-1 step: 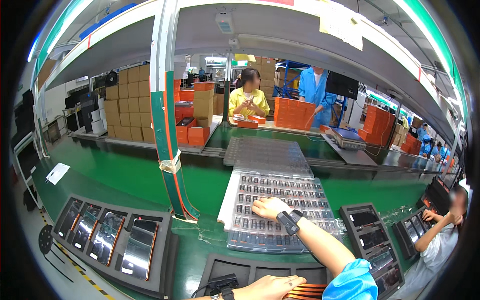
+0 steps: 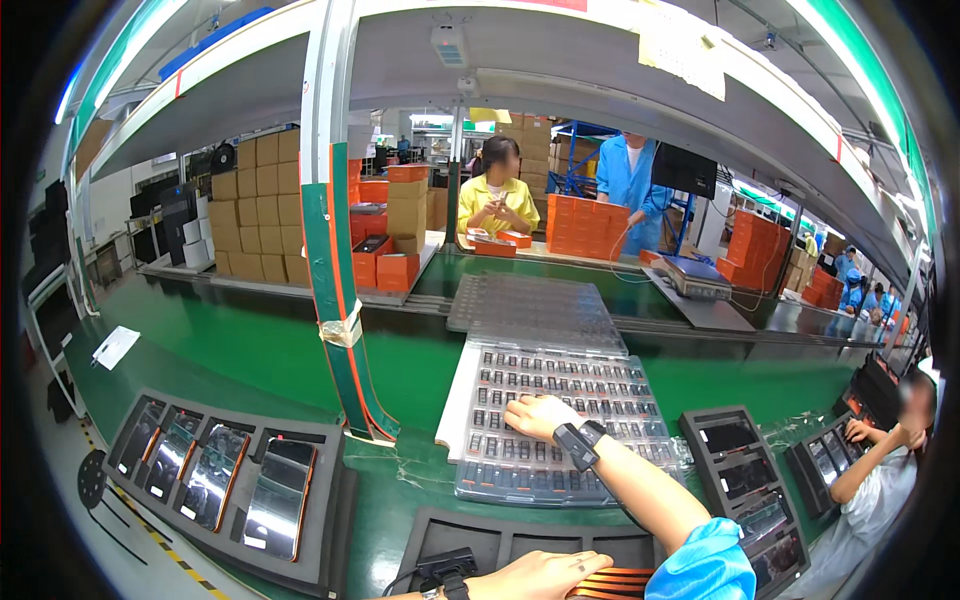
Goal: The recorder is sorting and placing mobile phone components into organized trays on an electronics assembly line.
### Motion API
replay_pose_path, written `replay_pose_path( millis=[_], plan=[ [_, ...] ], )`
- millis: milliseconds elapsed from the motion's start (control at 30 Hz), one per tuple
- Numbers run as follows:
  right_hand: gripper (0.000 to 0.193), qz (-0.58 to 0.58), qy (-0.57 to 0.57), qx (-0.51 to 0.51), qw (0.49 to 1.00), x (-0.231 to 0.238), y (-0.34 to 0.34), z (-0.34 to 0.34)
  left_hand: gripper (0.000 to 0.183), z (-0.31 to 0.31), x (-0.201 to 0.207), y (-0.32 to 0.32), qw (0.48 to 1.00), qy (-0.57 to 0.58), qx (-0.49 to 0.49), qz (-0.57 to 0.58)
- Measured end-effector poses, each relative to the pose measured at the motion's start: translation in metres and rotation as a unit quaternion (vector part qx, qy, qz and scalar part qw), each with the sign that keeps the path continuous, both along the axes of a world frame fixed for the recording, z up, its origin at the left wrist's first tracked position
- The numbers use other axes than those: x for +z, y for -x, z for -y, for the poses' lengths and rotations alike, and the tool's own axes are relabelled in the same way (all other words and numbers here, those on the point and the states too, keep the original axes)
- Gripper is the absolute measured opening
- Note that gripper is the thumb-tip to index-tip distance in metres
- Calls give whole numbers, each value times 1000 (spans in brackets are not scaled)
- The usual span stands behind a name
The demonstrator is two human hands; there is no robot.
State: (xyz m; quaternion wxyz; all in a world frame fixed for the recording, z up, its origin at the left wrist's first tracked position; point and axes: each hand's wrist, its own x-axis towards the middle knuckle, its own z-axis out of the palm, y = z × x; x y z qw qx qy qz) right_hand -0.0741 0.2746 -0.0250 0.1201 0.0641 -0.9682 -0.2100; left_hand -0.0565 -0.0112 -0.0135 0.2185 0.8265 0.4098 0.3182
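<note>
My right hand (image 2: 540, 416) is over a clear plastic tray (image 2: 535, 490) filled with rows of small dark parts. Its fingers are bent together and down onto the left part of the rows; whatever is between the fingertips is hidden. At the lower edge, my left hand (image 2: 545, 574) has its fingers along a stack of orange-edged, phone-like slabs (image 2: 612, 582), which it grips. The lower part of that stack is cut off or covered by my blue sleeve. Below the clear tray lies a dark foam tray (image 2: 455, 530) with recesses.
At left a foam tray (image 2: 225, 525) holds several dark-screened phones; another foam tray (image 2: 700, 450) stands at right. A green-and-white post (image 2: 335, 250) rises left of the clear tray. A co-worker's arm (image 2: 868, 465) is at far right. Orange boxes (image 2: 588, 226) stand beyond.
</note>
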Motion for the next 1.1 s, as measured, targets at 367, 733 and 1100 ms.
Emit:
replay_pose_path(
  millis=[367, 733, 1100],
  plan=[
    [21, 26, 92, 24, 995, 9, -5, -1, 63, 0, 2, 0, 1000, 13, 4, -4],
    [19, 60, 79, 26, 995, 14, -7, -6, 63, 1, 2, 0, 1000, 13, 0, 4],
    [19, -14, 69, 33, 997, 9, 9, 5, 64, 2, 4, 0, 1000, 28, 1, -5]
  ],
)
